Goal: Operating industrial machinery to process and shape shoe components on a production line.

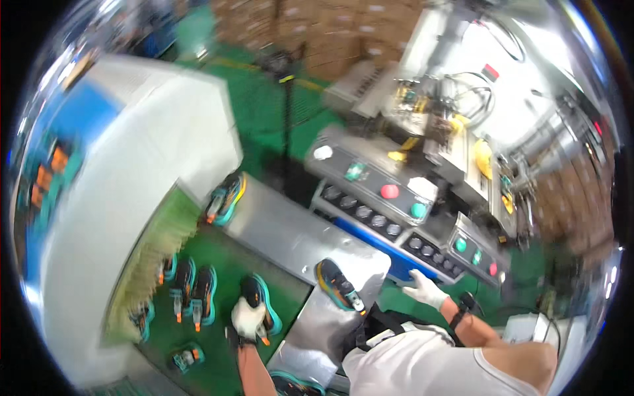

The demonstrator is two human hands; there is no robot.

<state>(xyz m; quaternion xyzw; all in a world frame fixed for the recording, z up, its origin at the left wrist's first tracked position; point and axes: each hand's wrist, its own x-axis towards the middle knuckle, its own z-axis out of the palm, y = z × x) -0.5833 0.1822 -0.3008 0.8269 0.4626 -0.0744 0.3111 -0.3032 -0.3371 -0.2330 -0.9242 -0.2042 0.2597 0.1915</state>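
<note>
My left hand (249, 319), in a white glove, is closed over a black shoe (251, 286) with a teal sole and an orange tab. That shoe lies on the green belt (228, 264) among several similar shoes; the glove hides part of it. My right hand (424, 290), also gloved in white, is held out by the machine's front, fingers apart and nothing in them. Between my hands, another black shoe (339, 285) with a yellow and teal sole rests on the steel table (290, 228). One more shoe (226, 198) sits at the table's far left end.
Ahead and to the right stands a machine with a button panel (376, 181) and round gauges. A white housing (158, 138) with a fringe curtain (142, 277) spans the belt on the left. A black pole (286, 132) rises beyond the table; stacked cartons (317, 33) are behind.
</note>
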